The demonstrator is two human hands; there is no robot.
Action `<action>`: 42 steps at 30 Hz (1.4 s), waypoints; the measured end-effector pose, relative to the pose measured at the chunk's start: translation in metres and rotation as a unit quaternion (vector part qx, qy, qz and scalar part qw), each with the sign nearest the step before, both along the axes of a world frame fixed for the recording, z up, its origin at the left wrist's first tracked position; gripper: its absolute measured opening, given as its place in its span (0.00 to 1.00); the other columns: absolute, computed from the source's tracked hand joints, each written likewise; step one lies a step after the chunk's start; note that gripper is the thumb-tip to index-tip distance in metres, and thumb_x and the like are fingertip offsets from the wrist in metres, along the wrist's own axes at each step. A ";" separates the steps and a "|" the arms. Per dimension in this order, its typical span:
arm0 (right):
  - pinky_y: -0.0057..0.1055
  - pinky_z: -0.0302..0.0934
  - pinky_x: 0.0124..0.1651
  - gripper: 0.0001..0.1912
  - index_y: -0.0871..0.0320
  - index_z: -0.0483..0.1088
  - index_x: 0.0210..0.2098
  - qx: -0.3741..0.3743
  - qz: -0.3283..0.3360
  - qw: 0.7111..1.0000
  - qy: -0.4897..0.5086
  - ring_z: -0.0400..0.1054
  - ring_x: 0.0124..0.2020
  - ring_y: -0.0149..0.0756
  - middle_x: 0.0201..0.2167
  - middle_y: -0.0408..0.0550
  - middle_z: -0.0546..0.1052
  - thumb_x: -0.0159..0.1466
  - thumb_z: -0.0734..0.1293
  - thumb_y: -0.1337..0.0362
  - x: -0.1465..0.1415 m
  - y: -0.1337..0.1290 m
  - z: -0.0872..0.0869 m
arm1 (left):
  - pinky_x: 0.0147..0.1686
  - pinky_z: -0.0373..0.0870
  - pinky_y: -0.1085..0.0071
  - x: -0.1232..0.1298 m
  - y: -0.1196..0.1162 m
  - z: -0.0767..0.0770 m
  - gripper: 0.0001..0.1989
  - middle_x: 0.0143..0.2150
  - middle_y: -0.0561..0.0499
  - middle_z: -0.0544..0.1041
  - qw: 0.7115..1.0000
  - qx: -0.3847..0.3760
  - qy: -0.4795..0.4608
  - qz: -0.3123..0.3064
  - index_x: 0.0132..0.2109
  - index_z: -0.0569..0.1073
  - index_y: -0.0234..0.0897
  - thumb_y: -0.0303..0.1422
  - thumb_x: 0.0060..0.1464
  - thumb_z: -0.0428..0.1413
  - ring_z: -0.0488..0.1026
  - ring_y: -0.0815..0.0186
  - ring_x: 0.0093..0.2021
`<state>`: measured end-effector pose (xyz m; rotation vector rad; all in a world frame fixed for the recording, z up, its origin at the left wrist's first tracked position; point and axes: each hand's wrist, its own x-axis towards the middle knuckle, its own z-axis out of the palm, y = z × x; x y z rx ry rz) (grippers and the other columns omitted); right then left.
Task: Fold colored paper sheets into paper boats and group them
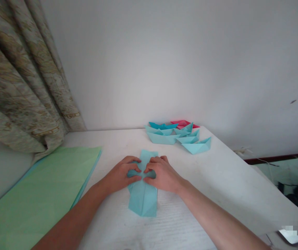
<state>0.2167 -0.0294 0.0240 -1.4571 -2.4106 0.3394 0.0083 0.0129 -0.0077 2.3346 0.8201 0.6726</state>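
Observation:
A light blue sheet of folded paper (143, 199) lies lengthwise on the white table (107, 222), with a crease down its middle. My left hand (122, 174) grips its left side, thumb and fingers curled in towards the centre crease. Opposite it, my right hand (164, 174) grips the right side in the same way, and the two sets of fingertips almost meet. Flaps stick out under both hands, partly hidden by the fingers. The far end of the paper shows beyond my hands and the near end points towards me.
Several folded paper boats (164, 138), light blue and darker blue, stand near the wall, with a pink paper boat (184, 123) behind. A stack of large green and blue paper sheets (47, 187) lies at the left, below a patterned curtain (34, 69). The table's edge slants along the right.

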 end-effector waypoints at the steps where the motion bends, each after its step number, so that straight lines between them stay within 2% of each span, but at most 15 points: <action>1: 0.36 0.46 0.48 0.11 0.53 0.74 0.36 -0.002 0.004 1.000 -0.002 0.65 0.40 0.38 0.34 0.45 0.71 0.54 0.70 0.58 0.000 -0.001 0.000 | 0.55 0.61 0.60 0.000 0.000 0.000 0.07 0.53 0.46 0.70 1.000 -0.003 0.000 0.000 0.37 0.77 0.40 0.36 0.51 0.59 0.65 0.59 0.54; 4: 0.38 0.47 0.49 0.22 0.52 0.71 0.46 -0.003 0.009 1.000 -0.015 0.63 0.44 0.42 0.39 0.48 0.70 0.52 0.71 0.54 -0.001 -0.003 0.003 | 0.55 0.60 0.59 0.001 0.000 0.000 0.07 0.53 0.47 0.70 1.000 -0.012 -0.002 0.001 0.37 0.77 0.41 0.36 0.50 0.59 0.65 0.58 0.54; 9: 0.44 0.46 0.54 0.44 0.52 0.58 0.59 -0.001 0.025 1.000 -0.015 0.58 0.50 0.49 0.48 0.54 0.66 0.47 0.73 0.50 -0.004 -0.005 0.007 | 0.55 0.61 0.59 0.001 0.000 -0.001 0.07 0.52 0.46 0.70 1.000 -0.006 -0.011 0.007 0.36 0.77 0.40 0.35 0.50 0.60 0.65 0.58 0.54; 12: 0.51 0.37 0.59 0.53 0.50 0.49 0.64 -0.016 0.043 0.999 -0.019 0.51 0.58 0.54 0.57 0.57 0.59 0.44 0.74 0.47 -0.004 -0.005 0.005 | 0.55 0.61 0.60 0.001 0.000 -0.001 0.07 0.53 0.46 0.70 1.000 -0.001 -0.007 0.006 0.37 0.76 0.40 0.36 0.50 0.60 0.64 0.58 0.55; 15: 0.56 0.27 0.61 0.60 0.52 0.40 0.66 -0.042 0.063 0.997 -0.031 0.37 0.65 0.57 0.64 0.60 0.49 0.44 0.73 0.45 -0.005 -0.006 0.001 | 0.56 0.60 0.61 0.001 0.000 0.000 0.06 0.53 0.47 0.70 1.000 0.003 -0.005 0.006 0.36 0.76 0.40 0.36 0.51 0.59 0.64 0.58 0.55; 17: 0.57 0.23 0.61 0.61 0.55 0.36 0.67 -0.056 0.080 0.995 -0.033 0.30 0.66 0.57 0.66 0.62 0.44 0.45 0.72 0.44 -0.005 -0.006 -0.002 | 0.56 0.61 0.62 0.001 0.000 0.001 0.06 0.52 0.47 0.70 1.000 0.003 -0.012 0.002 0.36 0.76 0.40 0.35 0.50 0.59 0.64 0.58 0.55; 20: 0.57 0.20 0.62 0.62 0.57 0.33 0.67 -0.065 0.099 0.992 -0.030 0.26 0.67 0.57 0.67 0.62 0.41 0.46 0.71 0.44 -0.008 -0.008 -0.003 | 0.56 0.60 0.62 0.002 0.000 0.002 0.07 0.52 0.47 0.71 1.000 -0.001 -0.021 -0.006 0.39 0.77 0.40 0.34 0.51 0.59 0.65 0.58 0.55; 26: 0.58 0.20 0.61 0.66 0.58 0.26 0.67 -0.068 0.125 0.990 -0.020 0.25 0.67 0.58 0.67 0.63 0.37 0.45 0.72 0.44 -0.013 -0.014 -0.002 | 0.57 0.60 0.60 0.002 0.001 0.000 0.14 0.54 0.46 0.70 1.000 -0.007 -0.019 -0.004 0.46 0.76 0.43 0.35 0.51 0.59 0.64 0.57 0.56; 29: 0.59 0.19 0.61 0.66 0.59 0.26 0.67 -0.071 0.123 0.990 -0.022 0.23 0.67 0.58 0.67 0.64 0.35 0.45 0.71 0.42 -0.012 -0.013 -0.002 | 0.57 0.60 0.61 0.002 0.001 0.001 0.13 0.53 0.46 0.70 1.000 0.001 -0.016 -0.008 0.46 0.76 0.42 0.35 0.51 0.59 0.64 0.57 0.56; 34: 0.60 0.16 0.60 0.67 0.61 0.25 0.66 -0.086 0.102 0.990 -0.035 0.21 0.66 0.59 0.67 0.66 0.34 0.45 0.70 0.41 -0.010 -0.011 -0.001 | 0.55 0.62 0.62 0.002 0.000 0.002 0.07 0.51 0.47 0.71 1.000 0.005 -0.015 -0.004 0.39 0.78 0.40 0.34 0.51 0.59 0.65 0.57 0.54; 39: 0.58 0.15 0.61 0.68 0.60 0.24 0.66 -0.087 0.126 0.988 -0.030 0.20 0.66 0.58 0.67 0.65 0.33 0.44 0.70 0.41 -0.012 -0.014 0.000 | 0.56 0.61 0.60 0.003 0.001 -0.001 0.13 0.53 0.46 0.71 1.000 0.003 -0.028 -0.011 0.46 0.76 0.43 0.34 0.51 0.59 0.65 0.57 0.55; 42: 0.59 0.15 0.61 0.68 0.60 0.25 0.66 -0.091 0.129 0.987 -0.028 0.20 0.66 0.59 0.67 0.65 0.33 0.44 0.71 0.42 -0.013 -0.014 0.001 | 0.56 0.61 0.60 0.004 0.000 0.000 0.14 0.53 0.46 0.71 0.999 0.003 -0.032 -0.007 0.47 0.76 0.43 0.34 0.51 0.59 0.65 0.57 0.55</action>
